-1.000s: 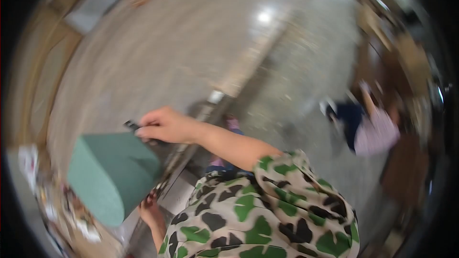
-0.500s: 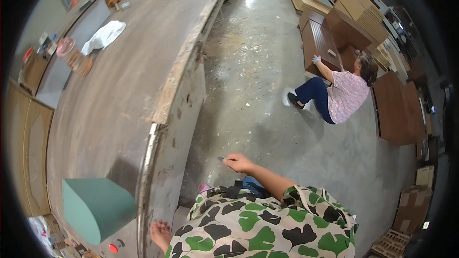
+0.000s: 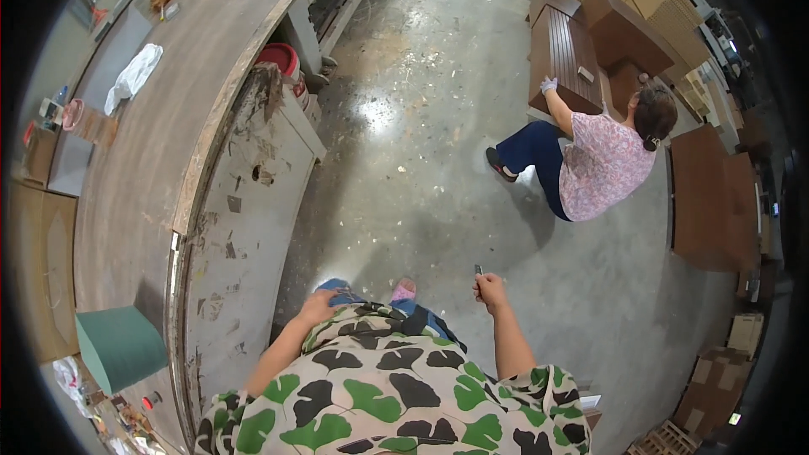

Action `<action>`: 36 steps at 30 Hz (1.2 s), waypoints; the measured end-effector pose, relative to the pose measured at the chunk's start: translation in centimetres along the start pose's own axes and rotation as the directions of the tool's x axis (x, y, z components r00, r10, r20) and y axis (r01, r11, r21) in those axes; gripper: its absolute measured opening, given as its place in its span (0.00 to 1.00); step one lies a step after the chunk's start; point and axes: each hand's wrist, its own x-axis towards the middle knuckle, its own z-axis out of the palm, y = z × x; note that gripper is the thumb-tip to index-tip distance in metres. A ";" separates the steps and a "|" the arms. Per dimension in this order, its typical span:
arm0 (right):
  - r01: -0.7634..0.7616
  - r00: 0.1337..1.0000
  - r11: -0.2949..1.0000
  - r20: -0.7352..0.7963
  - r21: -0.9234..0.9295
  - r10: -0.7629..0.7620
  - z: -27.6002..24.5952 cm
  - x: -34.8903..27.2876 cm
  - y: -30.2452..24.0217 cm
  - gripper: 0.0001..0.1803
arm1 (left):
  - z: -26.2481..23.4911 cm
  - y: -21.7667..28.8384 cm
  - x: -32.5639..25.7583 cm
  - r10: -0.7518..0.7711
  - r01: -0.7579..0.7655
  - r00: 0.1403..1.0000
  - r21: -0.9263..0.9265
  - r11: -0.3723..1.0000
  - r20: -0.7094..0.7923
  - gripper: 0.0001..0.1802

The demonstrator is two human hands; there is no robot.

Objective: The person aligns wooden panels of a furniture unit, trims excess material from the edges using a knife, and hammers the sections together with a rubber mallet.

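My right hand (image 3: 489, 288) is out in front of my body over the floor, its fingers closed round a small, narrow dark tool (image 3: 478, 270) with a greyish tip. Its exact kind is too small to make out. Down by my waist, my left hand (image 3: 317, 307) lies near the edge of my leaf-patterned garment (image 3: 379, 396) and blue trousers (image 3: 337, 286). Its fingers look stretched out, and nothing shows in them. To its left stands the long workbench (image 3: 126, 202), apart from both hands.
A green curved block (image 3: 122, 350) and a white cloth (image 3: 133, 78) lie on the bench; a red bucket (image 3: 278, 57) stands beyond its end panel (image 3: 244, 202). At right, a co-worker (image 3: 602, 152) crouches by brown panels (image 3: 565, 59). Cardboard boxes (image 3: 712, 388) stand at lower right.
My body has turned and shifted away from the bench. The left hand has moved from beside the bench edge to my waist. My right hand has swung right, still holding the small tool.
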 end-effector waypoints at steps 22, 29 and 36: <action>0.300 0.950 0.553 -0.294 0.777 -0.102 3.6 8.6 -24.7 0.04 | -22.4 3.5 33.6 -0.240 0.674 0.689 -0.482 0.559 0.684 0.09; 0.247 0.933 0.451 -0.336 0.858 0.127 4.6 11.8 -28.2 0.07 | -23.7 0.0 45.7 -0.231 0.718 0.594 -0.377 0.585 0.771 0.10; 0.116 0.756 0.583 -0.452 0.804 0.474 0.6 21.3 -20.0 0.08 | -27.4 9.9 63.3 -0.256 0.588 0.706 -0.345 0.731 0.660 0.13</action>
